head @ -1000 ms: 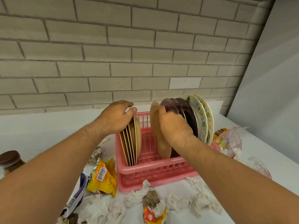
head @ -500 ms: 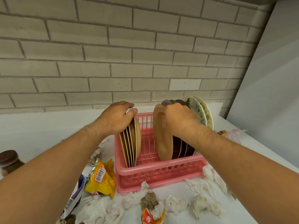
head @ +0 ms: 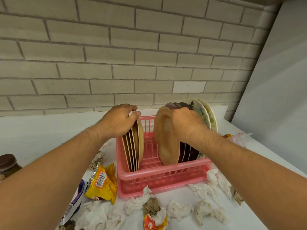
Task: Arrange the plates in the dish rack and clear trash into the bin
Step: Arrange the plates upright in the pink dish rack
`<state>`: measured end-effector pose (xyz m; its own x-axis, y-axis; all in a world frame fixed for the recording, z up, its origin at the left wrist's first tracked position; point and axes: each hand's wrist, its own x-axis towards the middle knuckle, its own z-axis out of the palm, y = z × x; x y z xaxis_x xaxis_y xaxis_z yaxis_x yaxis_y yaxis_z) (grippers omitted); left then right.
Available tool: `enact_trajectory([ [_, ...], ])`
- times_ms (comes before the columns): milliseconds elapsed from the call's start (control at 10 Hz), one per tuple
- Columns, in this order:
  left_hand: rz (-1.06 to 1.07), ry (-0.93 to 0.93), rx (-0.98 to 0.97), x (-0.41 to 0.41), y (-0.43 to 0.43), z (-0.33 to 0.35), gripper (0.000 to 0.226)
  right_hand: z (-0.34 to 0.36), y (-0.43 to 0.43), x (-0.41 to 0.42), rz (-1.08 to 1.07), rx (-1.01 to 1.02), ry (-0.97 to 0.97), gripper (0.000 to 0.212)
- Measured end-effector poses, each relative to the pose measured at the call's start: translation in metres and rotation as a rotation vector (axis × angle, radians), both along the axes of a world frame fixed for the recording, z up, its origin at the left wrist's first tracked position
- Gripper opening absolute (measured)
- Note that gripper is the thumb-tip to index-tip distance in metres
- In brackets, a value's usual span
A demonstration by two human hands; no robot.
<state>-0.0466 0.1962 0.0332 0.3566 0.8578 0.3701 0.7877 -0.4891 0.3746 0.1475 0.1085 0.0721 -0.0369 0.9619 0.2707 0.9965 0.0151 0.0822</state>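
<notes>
Head camera looks down on a pink dish rack (head: 159, 175) standing on a white counter (head: 41, 130) against a brick wall (head: 116, 55). The left hand (head: 118, 122) curls over the top edges of a bunch of tan plates (head: 134, 146) standing upright at the rack's left end, thumb and fingers pinching their rims. The right hand (head: 184, 125) closes over the top of a single tan plate (head: 166, 138) that stands upright in the rack, leaning slightly, with open slots between it and the left hand's bunch. Just behind that hand stand dark plates (head: 187, 153), and past them two patterned plates (head: 208, 117) at the rack's right end; the right fingers may also be touching the dark plates' rims, though the hand hides this. Below the left forearm lie a yellow wrapper (head: 103, 183) and a purple wrapper (head: 76, 198), close to the rack's front left corner. Crumpled tissues (head: 179, 208) are scattered along the counter in front of the rack and under the right forearm. A brown-lidded jar (head: 7, 165) sits well to the left of the left arm, and a plastic bag (head: 237, 138) lies beyond the right wrist.
</notes>
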Motion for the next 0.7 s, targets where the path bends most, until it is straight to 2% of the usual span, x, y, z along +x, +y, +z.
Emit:
enact_trajectory([
  [100, 0.002, 0.001, 0.003, -0.001, 0.001, -0.001, 0.048, 0.001, 0.002, -0.001, 0.010, 0.020, 0.012, 0.021],
  [300, 0.001, -0.004, -0.003, -0.002, 0.001, -0.001, 0.049, 0.012, 0.010, -0.009, -0.110, -0.120, -0.122, 0.031],
  [400, -0.003, -0.007, -0.004, -0.003, 0.002, -0.001, 0.049, 0.016, 0.012, -0.010, -0.125, -0.201, -0.213, 0.025],
  [500, -0.003, -0.007, -0.001, -0.004, 0.002, -0.002, 0.049, 0.013, 0.014, -0.009, -0.110, -0.199, -0.284, 0.025],
  [700, -0.005, -0.010, -0.002, -0.004, 0.004, -0.003, 0.049, 0.005, 0.014, -0.004, -0.019, -0.110, -0.239, 0.022],
])
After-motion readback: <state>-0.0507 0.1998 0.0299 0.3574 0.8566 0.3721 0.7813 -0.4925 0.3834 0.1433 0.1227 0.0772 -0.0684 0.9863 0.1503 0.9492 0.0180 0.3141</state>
